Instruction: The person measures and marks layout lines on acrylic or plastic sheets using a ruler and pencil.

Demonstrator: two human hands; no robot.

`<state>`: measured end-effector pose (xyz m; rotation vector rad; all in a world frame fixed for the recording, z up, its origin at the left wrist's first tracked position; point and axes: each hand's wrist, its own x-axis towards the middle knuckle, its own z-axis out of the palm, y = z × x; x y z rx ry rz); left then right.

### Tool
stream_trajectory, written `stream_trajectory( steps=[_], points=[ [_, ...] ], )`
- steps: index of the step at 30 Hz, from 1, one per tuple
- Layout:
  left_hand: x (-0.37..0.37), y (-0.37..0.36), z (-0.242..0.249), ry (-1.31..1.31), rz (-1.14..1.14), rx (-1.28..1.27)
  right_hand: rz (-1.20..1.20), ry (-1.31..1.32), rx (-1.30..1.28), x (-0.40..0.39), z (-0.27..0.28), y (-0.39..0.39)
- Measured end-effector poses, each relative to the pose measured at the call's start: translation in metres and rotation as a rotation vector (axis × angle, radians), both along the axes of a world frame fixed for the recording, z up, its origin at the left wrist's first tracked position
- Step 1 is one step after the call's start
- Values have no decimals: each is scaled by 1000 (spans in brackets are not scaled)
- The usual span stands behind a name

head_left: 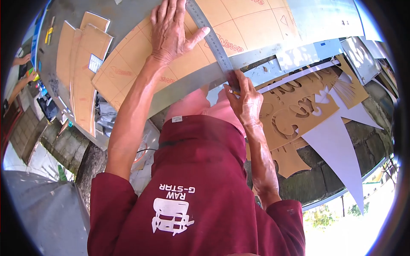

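A long steel ruler [209, 36] lies across a brown paper-faced sheet [141, 64] printed with red lines and lettering. My left hand [168, 34] presses flat on this sheet, fingers stretched out and its thumb resting on the ruler. At the ruler's near end is my right hand [247, 100], its fingers closed and touching that end. A short piece of what looks like a pencil [233, 92] shows between its thumb and fingers; the rest is hidden by the hand.
Brown offcuts [87, 64] and a yellow cutter [50, 30] lie at the left of the grey table [128, 13]. To the right are a brown sheet with cut-out letters [294, 113] and pointed white pieces [337, 145]. Another person's hands [27, 79] show at the far left.
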<state>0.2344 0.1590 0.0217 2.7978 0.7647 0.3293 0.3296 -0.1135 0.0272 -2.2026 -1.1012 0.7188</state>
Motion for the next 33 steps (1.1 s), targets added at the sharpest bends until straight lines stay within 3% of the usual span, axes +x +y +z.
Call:
stream_trajectory(
  steps=[33],
  points=[
    [-1,-3,2,62,11,-8,-9,-66,48,2,-6,0]
  ],
)
